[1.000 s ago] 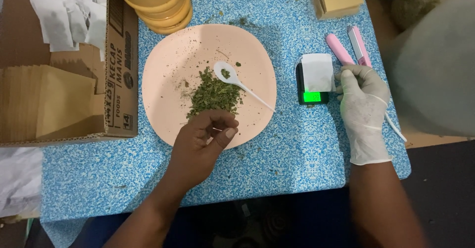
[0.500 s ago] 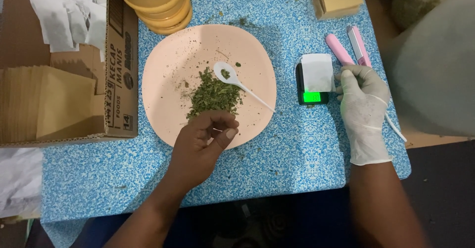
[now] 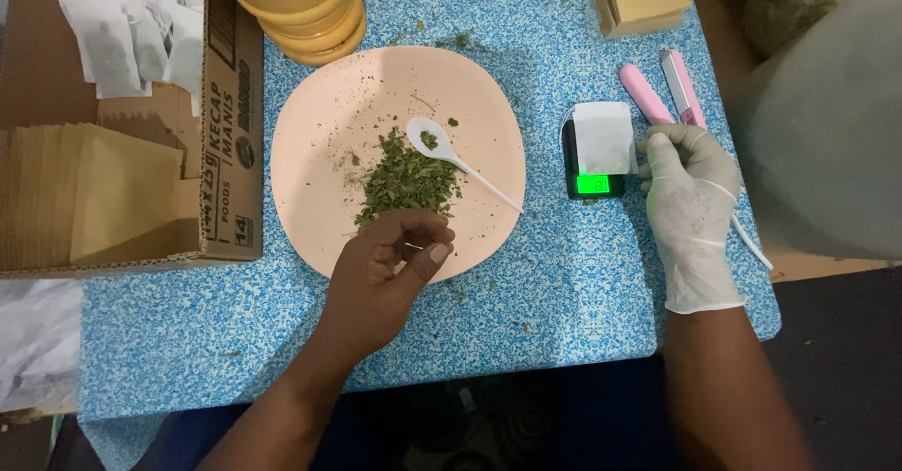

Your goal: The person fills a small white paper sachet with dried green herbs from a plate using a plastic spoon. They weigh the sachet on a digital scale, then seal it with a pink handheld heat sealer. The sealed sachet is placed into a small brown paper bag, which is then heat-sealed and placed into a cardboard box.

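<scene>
**Dried green herb: pinching a portion off the plate**

Dried green herb (image 3: pixel 406 180) is lying in a loose heap at the middle of the pink plate (image 3: pixel 329 123), with the white plastic spoon (image 3: pixel 442 150) resting at the heap's 1 o'clock, its bowl carrying a few flakes. Your bare left hand (image 3: pixel 385 269) is sitting at the plate's 6 o'clock edge, fingertips (image 3: pixel 437 253) drawn together just below the heap; whether any herb is caught between them, you cannot tell from here. Your gloved right hand (image 3: pixel 691 199) is resting at 3 o'clock of the small digital scale (image 3: pixel 594 156), fingers curled at the white paper sachet (image 3: pixel 603 138) that is lying on it.

You seem to be portioning: gathering a pinch. The next move is calling for a firm, closed pinch and a steady carry toward 3 o'clock, keeping flakes off the blue speckled tabletop (image 3: pixel 526 302).
</scene>
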